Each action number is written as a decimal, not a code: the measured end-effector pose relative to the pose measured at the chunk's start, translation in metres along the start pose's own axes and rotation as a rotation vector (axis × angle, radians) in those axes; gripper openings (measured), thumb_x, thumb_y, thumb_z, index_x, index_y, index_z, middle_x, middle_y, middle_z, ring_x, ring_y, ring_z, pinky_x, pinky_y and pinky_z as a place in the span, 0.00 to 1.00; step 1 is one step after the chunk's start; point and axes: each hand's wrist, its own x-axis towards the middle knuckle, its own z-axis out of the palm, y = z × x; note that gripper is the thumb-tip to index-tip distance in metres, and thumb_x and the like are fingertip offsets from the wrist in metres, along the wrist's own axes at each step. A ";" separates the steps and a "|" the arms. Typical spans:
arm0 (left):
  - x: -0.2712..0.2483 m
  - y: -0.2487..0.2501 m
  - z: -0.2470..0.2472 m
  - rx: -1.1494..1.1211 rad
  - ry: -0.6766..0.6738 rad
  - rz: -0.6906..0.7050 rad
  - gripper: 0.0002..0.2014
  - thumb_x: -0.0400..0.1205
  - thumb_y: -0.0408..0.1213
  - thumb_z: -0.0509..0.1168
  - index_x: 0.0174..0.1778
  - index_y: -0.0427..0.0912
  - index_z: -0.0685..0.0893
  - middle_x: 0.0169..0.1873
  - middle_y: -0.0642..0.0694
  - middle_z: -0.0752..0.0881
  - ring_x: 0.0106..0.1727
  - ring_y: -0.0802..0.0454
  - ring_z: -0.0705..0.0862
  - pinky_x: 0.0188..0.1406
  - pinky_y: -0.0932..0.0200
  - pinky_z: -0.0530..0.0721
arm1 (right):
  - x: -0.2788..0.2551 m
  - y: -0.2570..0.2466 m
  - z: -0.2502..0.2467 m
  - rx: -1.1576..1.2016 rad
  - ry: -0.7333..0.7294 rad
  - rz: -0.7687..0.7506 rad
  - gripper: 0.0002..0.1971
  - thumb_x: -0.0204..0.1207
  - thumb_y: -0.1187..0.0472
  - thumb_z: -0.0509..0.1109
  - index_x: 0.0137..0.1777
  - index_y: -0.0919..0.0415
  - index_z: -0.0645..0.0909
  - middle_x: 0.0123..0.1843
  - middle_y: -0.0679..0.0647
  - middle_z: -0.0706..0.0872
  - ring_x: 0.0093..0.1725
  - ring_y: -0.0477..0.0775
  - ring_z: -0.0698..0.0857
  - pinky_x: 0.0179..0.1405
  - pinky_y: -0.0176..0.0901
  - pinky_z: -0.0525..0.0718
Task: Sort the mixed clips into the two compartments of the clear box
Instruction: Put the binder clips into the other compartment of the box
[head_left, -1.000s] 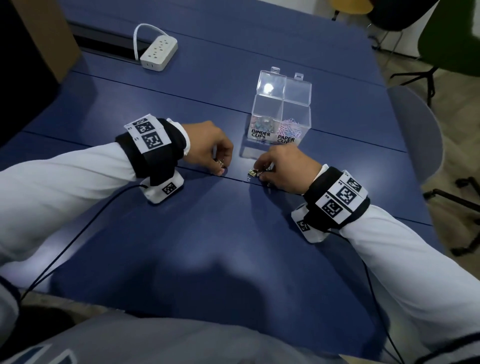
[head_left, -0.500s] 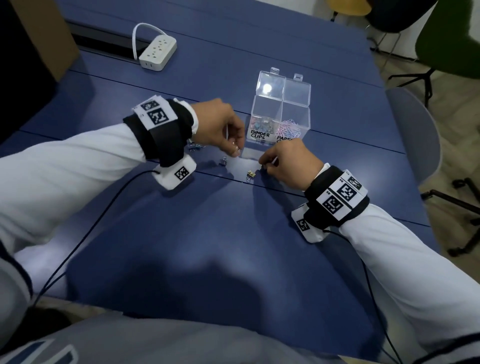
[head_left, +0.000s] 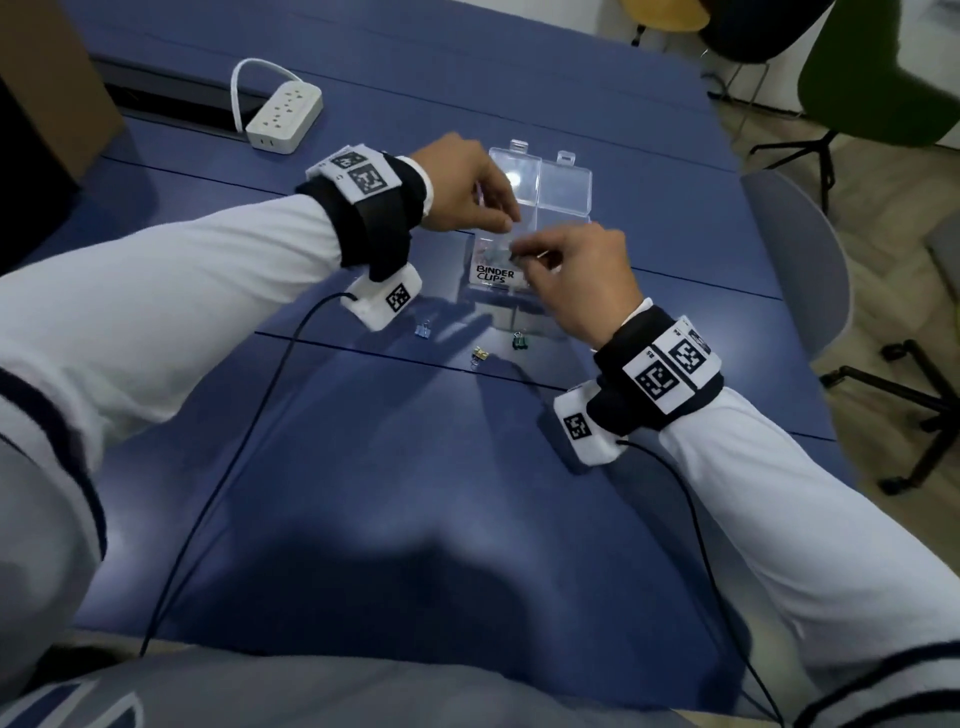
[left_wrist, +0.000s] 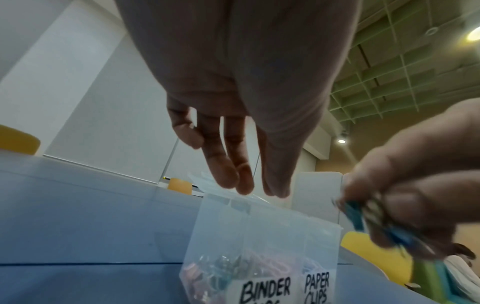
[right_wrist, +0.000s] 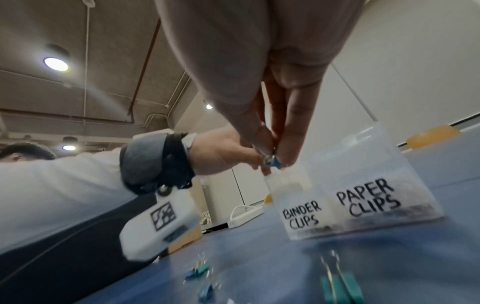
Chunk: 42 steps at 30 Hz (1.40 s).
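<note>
The clear box (head_left: 563, 205) stands open at mid table, labelled BINDER CLIPS on its left compartment (right_wrist: 302, 216) and PAPER CLIPS on its right compartment (right_wrist: 369, 199). Both hold coloured clips. My left hand (head_left: 506, 223) hovers over the left compartment; in the left wrist view its fingers (left_wrist: 226, 174) hang straight and hold nothing. My right hand (head_left: 522, 258) pinches a blue binder clip (right_wrist: 271, 162) just above the box's front left edge. A light blue clip (head_left: 423, 328), a gold clip (head_left: 480, 355) and a green clip (head_left: 519, 340) lie on the blue table in front of the box.
A white power strip (head_left: 283, 118) lies at the back left beside a dark cable slot. A grey chair (head_left: 795, 249) stands at the table's right edge and a green chair (head_left: 872, 78) behind it. Cables run from both wrists toward me.
Both hands have risen from the table to the box. The right hand carried a clip up with it. The left hand's curled fingers have straightened over the left compartment.
</note>
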 end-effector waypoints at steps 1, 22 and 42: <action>-0.004 -0.004 -0.001 0.001 0.033 0.001 0.10 0.77 0.49 0.70 0.53 0.53 0.90 0.40 0.52 0.84 0.39 0.54 0.80 0.47 0.65 0.72 | 0.007 0.000 -0.003 0.017 0.035 0.007 0.10 0.76 0.62 0.70 0.53 0.57 0.90 0.49 0.54 0.92 0.46 0.49 0.87 0.56 0.38 0.84; -0.107 -0.074 0.017 0.101 -0.258 -0.220 0.18 0.73 0.47 0.76 0.58 0.54 0.86 0.50 0.49 0.86 0.36 0.59 0.77 0.46 0.63 0.74 | 0.023 -0.017 0.021 -0.221 -0.234 -0.196 0.13 0.71 0.58 0.70 0.55 0.49 0.87 0.51 0.49 0.89 0.51 0.52 0.86 0.55 0.49 0.85; -0.104 -0.071 0.024 0.016 -0.214 -0.249 0.07 0.75 0.42 0.73 0.48 0.47 0.87 0.37 0.51 0.88 0.34 0.62 0.81 0.35 0.69 0.74 | 0.011 -0.010 0.003 -0.122 -0.356 -0.086 0.08 0.73 0.64 0.72 0.49 0.56 0.90 0.38 0.49 0.89 0.29 0.37 0.82 0.40 0.28 0.80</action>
